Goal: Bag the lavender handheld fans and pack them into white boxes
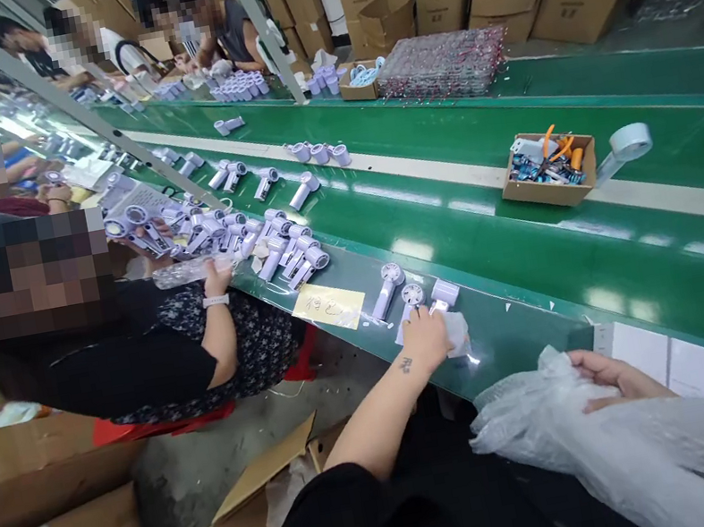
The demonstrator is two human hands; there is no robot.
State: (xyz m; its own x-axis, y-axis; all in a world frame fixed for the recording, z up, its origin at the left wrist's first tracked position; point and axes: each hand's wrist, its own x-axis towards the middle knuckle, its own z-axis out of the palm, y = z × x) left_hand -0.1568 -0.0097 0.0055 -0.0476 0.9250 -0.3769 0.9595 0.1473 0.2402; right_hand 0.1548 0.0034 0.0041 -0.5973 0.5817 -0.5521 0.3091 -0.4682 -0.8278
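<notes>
My left hand (425,339) reaches onto the bench edge, its fingers curled over a lilac handheld fan (412,294). A translucent plastic sleeve (457,331) lies beside and partly under this hand. Close by are a second handheld fan (388,291) and a lilac fan head (445,291), whose handle is mostly hidden. On the right, my right hand (617,376) grips a bunch of translucent plastic bags (553,400), which hang over my forearm and lap. The bags cover part of its fingers.
A handwritten yellow card (329,306) lies left of the fans, before a heap of fans (287,247). A co-worker (153,335) sits at left. Across the green conveyor (420,188) stands a carton of tools (549,188). White boxes (697,366) lie at right; an open carton (253,517) is below.
</notes>
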